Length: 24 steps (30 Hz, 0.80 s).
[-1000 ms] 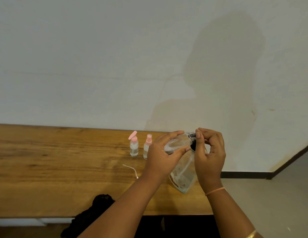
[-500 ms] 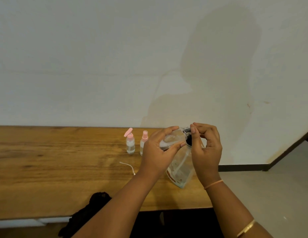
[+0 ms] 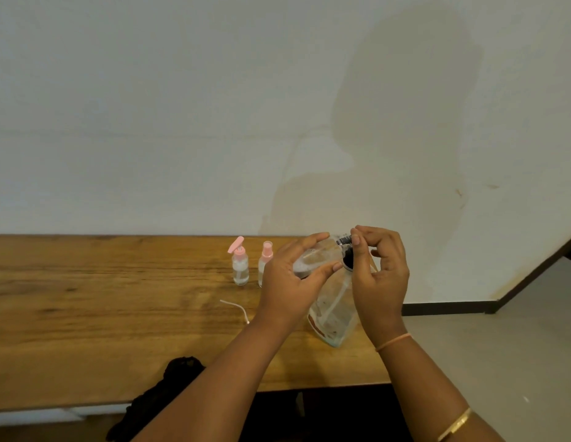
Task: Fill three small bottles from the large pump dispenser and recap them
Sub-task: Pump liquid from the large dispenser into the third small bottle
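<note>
Left hand [image 3: 290,282] grips a small bottle [image 3: 312,258]: clear, no cap that I can see, tipped on its side with the mouth toward the pump head [image 3: 344,240] of the large dispenser [image 3: 333,314]. Right hand [image 3: 383,275] pinches that pump head between curled thumb and forefinger, the other fingers loosely bent. The dispenser's base is on the table [image 3: 86,298]. It looks slightly tilted, and its upper part is hidden between the two hands.

Left of the dispenser and well apart from it stand two more small ones, the flip-cap bottle [image 3: 240,266] and the spray-cap bottle [image 3: 265,260]. Both are pink-topped and upright, just beside each other. A thin white tube [image 3: 238,309] lies left of the dispenser, nearer the front edge than that pair. A black cloth [image 3: 172,384] sits below the table edge, left of the dispenser.

Handling, as a guess: the small bottle is light, stiff, smooth plastic and likely slick if liquid drips. Hold it round the body with the mouth right at the nozzle. The dispenser looks near empty, so it is light and tippy and needs steadying while the pump is pressed.
</note>
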### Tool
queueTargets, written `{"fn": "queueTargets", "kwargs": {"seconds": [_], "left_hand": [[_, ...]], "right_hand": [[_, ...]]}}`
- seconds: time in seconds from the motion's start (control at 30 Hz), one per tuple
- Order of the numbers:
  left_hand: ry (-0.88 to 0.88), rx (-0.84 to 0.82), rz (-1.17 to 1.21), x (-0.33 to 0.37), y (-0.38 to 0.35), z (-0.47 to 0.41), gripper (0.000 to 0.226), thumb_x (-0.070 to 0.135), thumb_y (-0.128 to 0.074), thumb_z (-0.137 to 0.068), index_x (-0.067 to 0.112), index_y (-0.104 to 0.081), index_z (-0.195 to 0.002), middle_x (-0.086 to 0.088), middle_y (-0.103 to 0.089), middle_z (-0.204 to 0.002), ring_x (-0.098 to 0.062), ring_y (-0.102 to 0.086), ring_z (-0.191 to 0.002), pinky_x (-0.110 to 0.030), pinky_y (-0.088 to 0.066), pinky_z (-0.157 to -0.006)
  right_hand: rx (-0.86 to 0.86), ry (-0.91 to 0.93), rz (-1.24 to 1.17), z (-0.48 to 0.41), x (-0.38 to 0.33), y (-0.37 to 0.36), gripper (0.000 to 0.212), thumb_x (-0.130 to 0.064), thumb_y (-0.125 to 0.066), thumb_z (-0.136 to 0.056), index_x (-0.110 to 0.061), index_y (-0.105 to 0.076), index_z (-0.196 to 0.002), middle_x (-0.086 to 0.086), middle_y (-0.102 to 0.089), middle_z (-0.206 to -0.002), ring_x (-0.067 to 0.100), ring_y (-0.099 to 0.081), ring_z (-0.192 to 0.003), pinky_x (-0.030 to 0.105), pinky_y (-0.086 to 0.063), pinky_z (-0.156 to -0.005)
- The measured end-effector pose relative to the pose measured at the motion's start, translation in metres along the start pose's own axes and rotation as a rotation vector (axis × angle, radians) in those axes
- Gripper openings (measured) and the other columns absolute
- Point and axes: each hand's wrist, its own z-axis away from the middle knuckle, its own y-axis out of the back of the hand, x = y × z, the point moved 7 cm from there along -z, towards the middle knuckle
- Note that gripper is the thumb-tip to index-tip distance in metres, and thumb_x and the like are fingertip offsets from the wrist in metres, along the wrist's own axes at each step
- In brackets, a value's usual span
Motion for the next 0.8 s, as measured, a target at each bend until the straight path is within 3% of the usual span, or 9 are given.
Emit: {"fn": "queueTargets", "kwargs": {"seconds": [0.1, 0.27, 0.47, 0.53, 0.67, 0.8], "left_hand": [[-0.003, 0.006, 0.004, 0.001, 0.001, 0.0, 0.043, 0.025, -0.078, -0.071, 0.045, -0.061, -0.105, 0.01, -0.066, -0.111, 0.001, -0.059, -0.106, -0.015, -0.051, -0.083], [-0.028, 0.017, 0.031, 0.01, 0.002, -0.001, 0.044, 0.02, -0.078, -0.071, 0.042, -0.061, -0.105, 0.014, -0.064, -0.107, 0.007, -0.057, -0.103, -0.006, -0.046, -0.077], [-0.014, 0.007, 0.037, 0.001, 0.0, 0.001, 0.042, 0.03, -0.077, -0.069, 0.044, -0.062, -0.106, 0.007, -0.066, -0.111, -0.002, -0.06, -0.107, -0.014, -0.051, -0.081], [-0.004, 0.0, 0.014, -0.002, 0.0, 0.002, 0.042, 0.033, -0.076, -0.069, 0.046, -0.061, -0.106, 0.007, -0.066, -0.112, -0.003, -0.06, -0.108, -0.018, -0.052, -0.085], [-0.001, -0.001, 0.034, 0.001, 0.0, 0.002, 0.043, 0.037, -0.074, -0.067, 0.044, -0.061, -0.107, 0.007, -0.066, -0.113, -0.001, -0.059, -0.109, -0.021, -0.054, -0.085], [-0.032, 0.013, 0.058, 0.009, 0.002, 0.001, 0.042, 0.03, -0.076, -0.069, 0.043, -0.061, -0.106, 0.01, -0.065, -0.109, 0.003, -0.058, -0.105, -0.012, -0.05, -0.079]], "right_hand": [[-0.001, -0.034, -0.026, 0.001, -0.002, -0.001, 0.009, -0.024, -0.053, -0.092, -0.028, -0.059, -0.087, -0.012, -0.057, -0.094, -0.001, -0.056, -0.094, 0.012, -0.046, -0.079], [0.036, -0.064, -0.053, -0.005, -0.011, -0.001, 0.03, -0.008, -0.057, -0.092, -0.037, -0.057, -0.084, -0.01, -0.058, -0.091, 0.002, -0.057, -0.091, 0.016, -0.049, -0.078], [0.001, -0.008, -0.02, -0.001, -0.002, -0.002, 0.008, -0.017, -0.054, -0.092, -0.02, -0.06, -0.089, -0.008, -0.055, -0.093, -0.002, -0.056, -0.093, 0.01, -0.045, -0.078], [-0.008, 0.019, -0.004, 0.002, 0.0, -0.001, 0.01, -0.021, -0.051, -0.091, -0.017, -0.06, -0.089, -0.011, -0.055, -0.094, -0.003, -0.055, -0.094, 0.01, -0.045, -0.079], [0.007, -0.035, -0.043, 0.0, -0.003, 0.0, 0.01, -0.022, -0.054, -0.092, -0.03, -0.059, -0.088, -0.011, -0.057, -0.095, 0.0, -0.057, -0.093, 0.013, -0.047, -0.078], [0.033, -0.058, -0.057, -0.005, -0.009, 0.0, 0.023, -0.015, -0.056, -0.092, -0.037, -0.057, -0.086, -0.009, -0.059, -0.092, 0.001, -0.058, -0.091, 0.016, -0.048, -0.078]]}}
